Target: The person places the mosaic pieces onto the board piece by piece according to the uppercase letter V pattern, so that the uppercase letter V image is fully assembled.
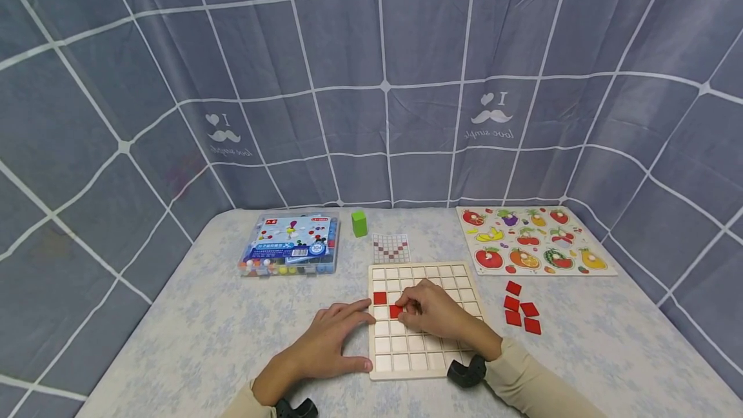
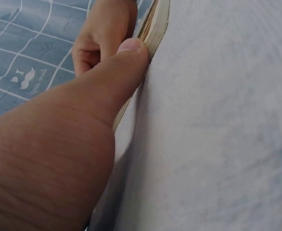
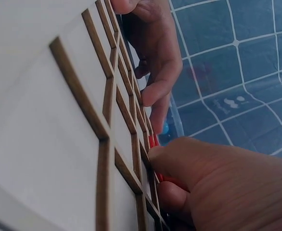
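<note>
A wooden grid board (image 1: pixel 400 374) with raised dividers lies on the table. One red square tile (image 1: pixel 380 298) sits in a cell of its leftmost column. My right hand (image 1: pixel 435 312) is over the board, thumb and curled fingers pinching a second red tile (image 1: pixel 395 312) at a cell one column right and one row nearer. In the right wrist view, red shows by the right thumb (image 3: pixel 172 159); whether this tile lies flat is hidden. My left hand (image 1: pixel 333 344) rests at the board's left edge, fingers extended and the thumb (image 2: pixel 131 50) touching the frame.
Several loose red tiles (image 1: pixel 512 304) lie right of the board. Behind it are a pattern card (image 1: pixel 391 244) and a green block (image 1: pixel 359 224). A clear plastic case (image 1: pixel 290 244) stands back left; a fruit puzzle board (image 1: pixel 531 240) lies back right. A grid-patterned curtain (image 1: pixel 348 115) surrounds the table.
</note>
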The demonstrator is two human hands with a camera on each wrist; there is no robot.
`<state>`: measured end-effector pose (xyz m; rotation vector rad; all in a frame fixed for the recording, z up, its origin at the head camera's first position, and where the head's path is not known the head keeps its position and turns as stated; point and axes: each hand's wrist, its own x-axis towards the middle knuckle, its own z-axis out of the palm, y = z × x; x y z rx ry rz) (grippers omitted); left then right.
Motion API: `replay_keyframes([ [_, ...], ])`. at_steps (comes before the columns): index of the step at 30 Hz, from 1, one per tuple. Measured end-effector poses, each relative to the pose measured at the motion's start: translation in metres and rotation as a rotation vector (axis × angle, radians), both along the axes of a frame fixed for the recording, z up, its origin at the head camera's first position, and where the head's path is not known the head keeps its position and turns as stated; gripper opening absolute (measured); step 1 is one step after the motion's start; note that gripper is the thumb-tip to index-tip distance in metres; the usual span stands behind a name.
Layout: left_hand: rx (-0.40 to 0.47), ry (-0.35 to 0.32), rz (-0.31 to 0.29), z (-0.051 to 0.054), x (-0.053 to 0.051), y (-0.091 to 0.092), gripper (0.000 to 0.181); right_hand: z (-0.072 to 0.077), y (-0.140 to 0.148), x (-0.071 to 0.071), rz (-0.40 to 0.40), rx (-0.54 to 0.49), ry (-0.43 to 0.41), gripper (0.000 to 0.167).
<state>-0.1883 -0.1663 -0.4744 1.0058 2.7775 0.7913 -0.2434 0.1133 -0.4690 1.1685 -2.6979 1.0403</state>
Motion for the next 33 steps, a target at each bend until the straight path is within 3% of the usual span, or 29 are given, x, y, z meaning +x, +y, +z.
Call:
replay_keyframes([
  [5,0.0,-0.013,0.003,-0.001,-0.002,0.0,0.065,0.004,0.001,-0.001,0.024,0.018,-0.037,0.013],
  [9,-0.006,-0.031,0.002,-0.002,-0.002,0.001,0.066,0.011,0.008,-0.004,0.055,-0.026,-0.093,0.016],
  [15,0.007,0.007,-0.005,-0.003,-0.001,0.0,0.064,0.03,0.039,-0.016,0.009,-0.105,-0.129,0.019],
  [22,0.008,-0.008,-0.004,-0.002,-0.002,-0.002,0.065,0.036,0.115,-0.02,-0.201,-0.111,-0.15,0.022],
  [28,0.012,-0.006,-0.013,-0.003,-0.002,0.0,0.065,0.021,0.179,-0.01,-0.399,0.017,-0.184,0.026],
  [33,0.004,-0.002,-0.01,-0.003,-0.003,-0.001,0.065,0.011,0.204,0.002,-0.453,0.083,-0.186,0.035],
])
